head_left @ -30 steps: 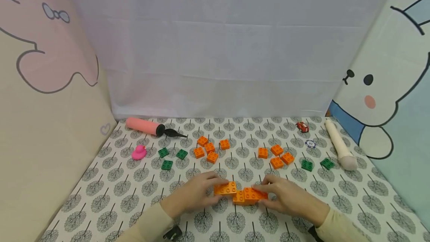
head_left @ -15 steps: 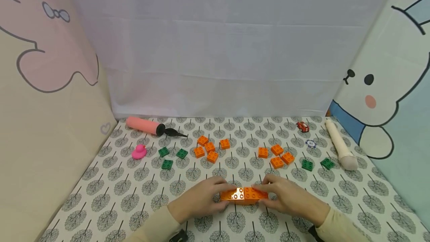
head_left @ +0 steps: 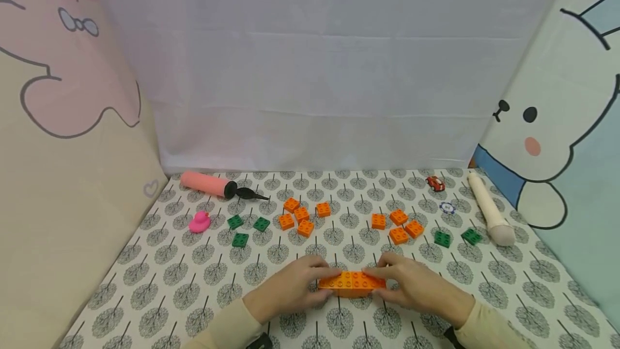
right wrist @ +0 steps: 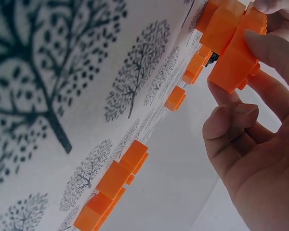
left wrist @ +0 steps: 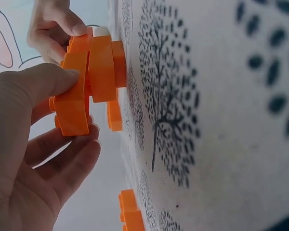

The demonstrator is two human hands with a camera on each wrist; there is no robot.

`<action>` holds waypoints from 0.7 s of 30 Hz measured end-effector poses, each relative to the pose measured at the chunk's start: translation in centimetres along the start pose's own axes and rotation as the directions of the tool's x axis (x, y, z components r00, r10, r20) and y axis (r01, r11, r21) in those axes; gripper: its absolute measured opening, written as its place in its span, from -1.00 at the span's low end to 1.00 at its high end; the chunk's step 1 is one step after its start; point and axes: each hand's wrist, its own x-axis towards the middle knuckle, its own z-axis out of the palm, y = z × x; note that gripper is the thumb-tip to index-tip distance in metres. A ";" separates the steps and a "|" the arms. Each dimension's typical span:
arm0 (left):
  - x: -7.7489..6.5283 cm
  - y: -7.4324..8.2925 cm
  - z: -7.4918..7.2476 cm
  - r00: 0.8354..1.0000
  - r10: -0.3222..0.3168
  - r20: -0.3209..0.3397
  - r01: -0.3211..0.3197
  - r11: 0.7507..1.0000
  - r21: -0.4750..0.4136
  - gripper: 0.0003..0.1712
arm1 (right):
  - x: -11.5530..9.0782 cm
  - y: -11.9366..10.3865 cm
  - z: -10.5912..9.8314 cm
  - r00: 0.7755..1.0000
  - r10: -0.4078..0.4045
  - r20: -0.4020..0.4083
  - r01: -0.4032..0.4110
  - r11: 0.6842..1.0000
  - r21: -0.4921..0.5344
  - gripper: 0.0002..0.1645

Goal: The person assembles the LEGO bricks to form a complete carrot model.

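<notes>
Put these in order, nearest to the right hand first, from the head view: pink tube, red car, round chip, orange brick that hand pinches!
From the right hand:
1. Orange brick, pinched in it.
2. Round chip, right side.
3. Red car, behind the chip.
4. Pink tube, back left.

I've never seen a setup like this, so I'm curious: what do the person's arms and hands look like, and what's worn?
The left hand and right hand are bare, without gloves. Long pale cream fabric sleeves cover the forearms. Small black objects show beside both cuffs, too cut off to identify.
</notes>
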 end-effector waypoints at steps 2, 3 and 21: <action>0.0 0.1 -0.1 1.000 -0.007 0.006 0.007 1.000 -0.001 -0.48 | 0.0 0.0 0.0 1.000 0.000 0.000 0.000 1.000 0.006 -0.49; 0.1 0.2 -0.1 1.000 -0.012 0.009 0.012 1.000 0.001 -0.48 | 0.0 0.0 0.1 1.000 -0.001 -0.002 0.001 1.000 0.007 -0.49; 0.5 0.3 -0.5 0.996 -0.034 0.080 0.035 0.999 -0.014 -0.50 | -0.1 0.1 0.2 0.999 -0.026 -0.029 0.025 1.000 -0.009 -0.50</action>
